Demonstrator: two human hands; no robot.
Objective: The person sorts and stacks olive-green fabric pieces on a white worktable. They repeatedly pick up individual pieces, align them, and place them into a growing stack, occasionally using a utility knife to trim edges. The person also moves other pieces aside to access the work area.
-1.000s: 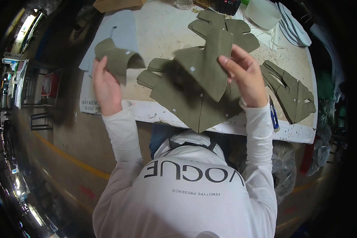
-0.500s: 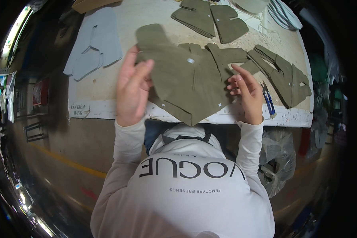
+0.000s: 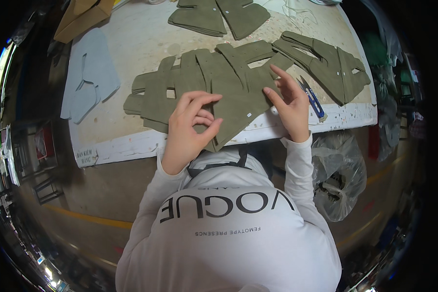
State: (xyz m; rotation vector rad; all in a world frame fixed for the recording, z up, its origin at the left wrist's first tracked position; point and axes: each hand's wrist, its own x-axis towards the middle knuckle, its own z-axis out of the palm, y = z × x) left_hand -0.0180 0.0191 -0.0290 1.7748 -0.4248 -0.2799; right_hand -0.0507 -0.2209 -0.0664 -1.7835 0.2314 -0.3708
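Observation:
Olive-green cut fabric pieces [image 3: 238, 100] lie in front of me in an overlapping row, with small white stickers on them. Above their near part hovers my left hand [image 3: 192, 126], its fingers curved, thumb and forefinger apart, holding nothing. At the right edge of the same pieces is my right hand [image 3: 291, 103], thumb and fingers spread, nothing in its grasp. Whether its fingertips touch the fabric I cannot tell. Thread snips with blue handles [image 3: 314, 101] rest on the table just right of that hand.
The worn white-edged table [image 3: 126, 135] ends close to my waist. More olive pieces [image 3: 241, 19] lie at the back and others [image 3: 331, 68] at the right. Light grey cut pieces [image 3: 100, 73] and a cardboard box [image 3: 82, 19] are left. A clear plastic bag [image 3: 343, 170] sits below.
The olive piece raised by my left hand now lies down among the row. My left hand has left it and moved right and nearer me. The whole view has shifted.

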